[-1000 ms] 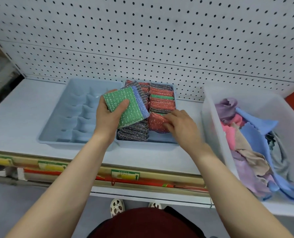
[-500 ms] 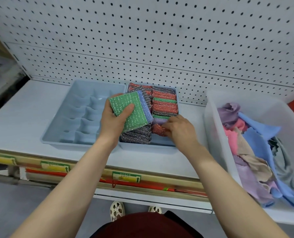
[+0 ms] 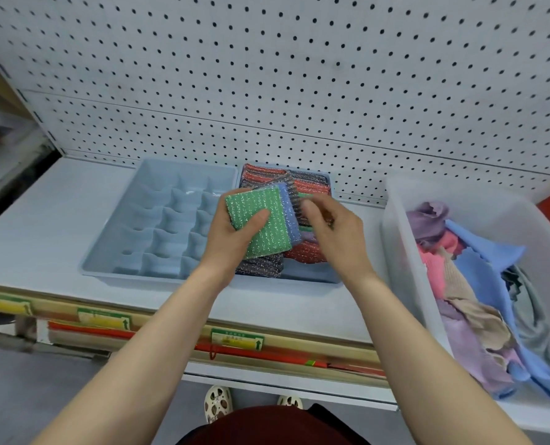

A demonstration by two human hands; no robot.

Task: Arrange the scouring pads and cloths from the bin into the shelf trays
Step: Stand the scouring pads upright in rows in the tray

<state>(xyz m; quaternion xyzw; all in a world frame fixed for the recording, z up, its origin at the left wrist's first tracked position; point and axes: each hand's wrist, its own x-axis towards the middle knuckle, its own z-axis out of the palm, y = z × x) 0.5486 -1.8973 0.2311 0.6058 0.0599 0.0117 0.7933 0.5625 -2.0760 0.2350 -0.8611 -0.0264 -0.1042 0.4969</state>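
A white shelf (image 3: 42,226) runs across the scene, backed by a pegboard wall (image 3: 299,75). On its left part sits an empty blue tray (image 3: 158,226) divided into small compartments. Just right of it, touching side by side, is a second blue tray (image 3: 312,274) packed with rows of red, dark grey and green scouring pads (image 3: 305,252).

Above the line where the two trays meet, the left hand (image 3: 231,242) grips a small stack of pads, a green pad (image 3: 257,223) on top with the thumb pressed across its face and a blue pad (image 3: 289,216) showing behind its right edge. The right hand (image 3: 334,232) hovers over the filled tray just beside that stack, fingers curled; blur hides whether it holds anything.

At the far right of the shelf stands a clear plastic bin (image 3: 395,252) holding a loose heap of cloths (image 3: 479,297) in purple, pink, beige, blue and grey.
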